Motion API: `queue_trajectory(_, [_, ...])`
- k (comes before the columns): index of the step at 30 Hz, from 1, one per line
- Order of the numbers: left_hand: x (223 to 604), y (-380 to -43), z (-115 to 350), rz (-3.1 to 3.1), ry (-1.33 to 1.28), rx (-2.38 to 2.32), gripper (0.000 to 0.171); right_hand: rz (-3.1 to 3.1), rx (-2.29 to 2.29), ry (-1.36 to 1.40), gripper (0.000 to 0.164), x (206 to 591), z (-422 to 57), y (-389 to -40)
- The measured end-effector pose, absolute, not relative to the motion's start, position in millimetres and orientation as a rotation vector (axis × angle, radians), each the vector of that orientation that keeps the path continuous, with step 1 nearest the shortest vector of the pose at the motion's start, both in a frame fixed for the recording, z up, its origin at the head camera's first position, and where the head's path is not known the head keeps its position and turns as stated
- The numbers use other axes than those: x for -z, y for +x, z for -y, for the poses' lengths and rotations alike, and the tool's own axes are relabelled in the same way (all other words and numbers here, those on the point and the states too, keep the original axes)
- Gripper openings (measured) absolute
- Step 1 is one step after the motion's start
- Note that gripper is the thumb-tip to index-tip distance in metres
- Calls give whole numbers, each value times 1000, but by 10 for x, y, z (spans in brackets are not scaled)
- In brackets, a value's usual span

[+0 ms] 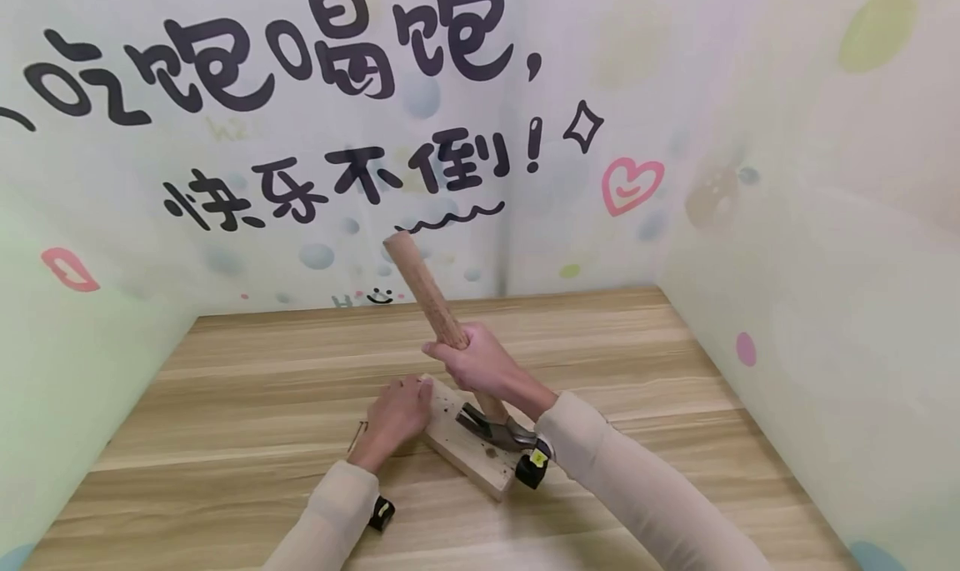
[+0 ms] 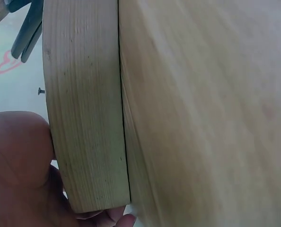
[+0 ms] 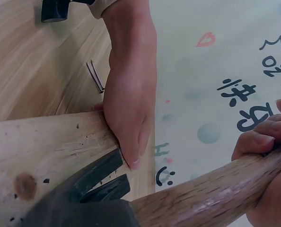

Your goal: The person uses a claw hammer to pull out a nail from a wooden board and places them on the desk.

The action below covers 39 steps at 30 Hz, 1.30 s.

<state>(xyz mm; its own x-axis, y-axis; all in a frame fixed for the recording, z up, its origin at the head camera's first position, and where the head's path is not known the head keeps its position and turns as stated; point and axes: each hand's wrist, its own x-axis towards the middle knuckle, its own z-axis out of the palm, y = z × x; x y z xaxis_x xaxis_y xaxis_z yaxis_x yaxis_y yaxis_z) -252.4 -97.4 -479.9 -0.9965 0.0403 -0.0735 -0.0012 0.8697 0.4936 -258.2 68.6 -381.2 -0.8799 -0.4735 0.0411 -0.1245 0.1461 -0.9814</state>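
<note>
My right hand (image 1: 487, 363) grips the wooden handle of a claw hammer (image 1: 427, 288) partway along its length. The handle's butt points up and away, while the dark head hangs low over a wooden block (image 1: 465, 458). In the right wrist view the forked claw (image 3: 100, 177) faces the block's far end; I cannot tell whether it touches. The block lies on the table, its top marked with small dark holes and a knot. My left hand (image 1: 397, 413) holds the block's far left end, thumb on top and fingers round the end. A nail (image 2: 41, 91) sticks out of the block near the thumb.
Two loose nails (image 3: 95, 77) lie on the table beside my left wrist. The wood-grain table (image 1: 247, 388) is bounded by a printed back wall (image 1: 555, 246) and side walls. A small black device (image 1: 381, 513) is strapped at the left wrist, another (image 1: 531, 471) at the right.
</note>
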Motion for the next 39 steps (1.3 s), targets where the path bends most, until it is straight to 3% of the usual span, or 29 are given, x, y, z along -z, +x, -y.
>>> queue_trajectory(23, [4868, -2602, 1045, -2974, 448, -853, 43, -2387, 1444, -401, 32, 3859, -163, -2865])
queue_trajectory(39, [4880, -2634, 1144, -2952, 373, -801, 38, -2369, 1637, -565, 31, 3883, -137, -2842])
